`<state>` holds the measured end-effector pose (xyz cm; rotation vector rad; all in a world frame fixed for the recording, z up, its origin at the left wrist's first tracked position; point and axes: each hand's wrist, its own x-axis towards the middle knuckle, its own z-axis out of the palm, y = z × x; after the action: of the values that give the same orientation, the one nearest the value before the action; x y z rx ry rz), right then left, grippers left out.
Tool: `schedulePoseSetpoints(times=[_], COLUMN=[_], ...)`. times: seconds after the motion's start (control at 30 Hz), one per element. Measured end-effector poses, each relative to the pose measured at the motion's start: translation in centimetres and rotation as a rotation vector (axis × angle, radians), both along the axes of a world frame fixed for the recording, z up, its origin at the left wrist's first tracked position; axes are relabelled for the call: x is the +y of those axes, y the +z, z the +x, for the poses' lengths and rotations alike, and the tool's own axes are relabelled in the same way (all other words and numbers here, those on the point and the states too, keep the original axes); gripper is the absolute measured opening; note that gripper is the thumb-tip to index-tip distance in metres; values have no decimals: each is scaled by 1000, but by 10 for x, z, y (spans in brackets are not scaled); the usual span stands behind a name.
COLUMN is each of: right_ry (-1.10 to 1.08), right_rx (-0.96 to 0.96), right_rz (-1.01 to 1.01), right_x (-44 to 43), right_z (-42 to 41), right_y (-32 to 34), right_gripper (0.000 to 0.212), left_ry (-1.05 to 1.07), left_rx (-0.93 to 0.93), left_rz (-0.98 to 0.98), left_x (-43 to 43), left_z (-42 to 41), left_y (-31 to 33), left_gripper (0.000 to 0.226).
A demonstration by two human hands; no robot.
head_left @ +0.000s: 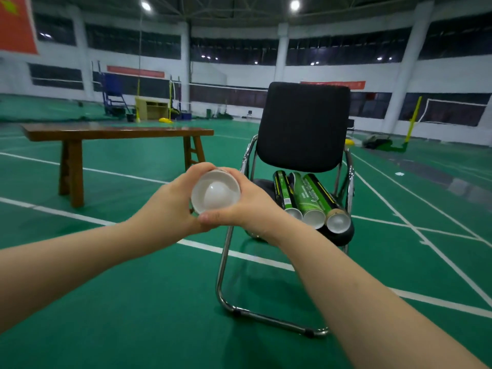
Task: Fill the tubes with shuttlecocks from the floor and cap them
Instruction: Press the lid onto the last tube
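Note:
I hold a shuttlecock tube (216, 192) end-on in front of me, its white open mouth facing the camera with the rounded cork of a shuttlecock showing inside. My left hand (177, 201) grips it from the left and my right hand (246, 202) grips it from the right, thumbs meeting under the rim. Three more green tubes (306, 194) lie side by side on the seat of a black chair (303, 126), open ends toward me; the right one shows a cork inside. No cap or loose shuttlecock is visible.
A wooden bench (117, 133) stands to the left on the green court floor. The chair's chrome frame (222, 275) reaches toward me. Net posts, a desk and an umpire chair stand far back. A small white scrap (399, 173) lies on the floor at right.

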<state>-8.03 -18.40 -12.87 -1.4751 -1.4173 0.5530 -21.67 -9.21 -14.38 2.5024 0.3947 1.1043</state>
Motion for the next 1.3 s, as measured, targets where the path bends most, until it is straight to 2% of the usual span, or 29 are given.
schedulePoseSetpoints(times=[0.27, 0.57, 0.67, 0.9, 0.97, 1.13, 1.3], right_ry=[-147, -302, -331, -320, -361, -484, -504], right_rx=[-186, -323, -378, -513, -587, -927, -1091], right_rz=[126, 128, 106, 15, -34, -164, -268], right_x=[8, 32, 43, 65, 73, 99, 119], right_z=[46, 133, 154, 189, 197, 215, 229], right_y=[29, -26, -52, -93, -99, -110, -121], right_gripper=[68, 68, 70, 70, 73, 71, 76], left_ry=[-32, -184, -223, -282, -293, -244, -172], left_rx=[-93, -96, -89, -14, 21, 130, 309], left_rz=[70, 57, 86, 104, 114, 93, 122], left_x=[27, 63, 79, 114, 123, 143, 162], left_z=[73, 177, 201, 244, 254, 271, 281], left_y=[17, -36, -63, -110, -116, -123, -138], left_gripper=[75, 75, 85, 73, 76, 92, 111])
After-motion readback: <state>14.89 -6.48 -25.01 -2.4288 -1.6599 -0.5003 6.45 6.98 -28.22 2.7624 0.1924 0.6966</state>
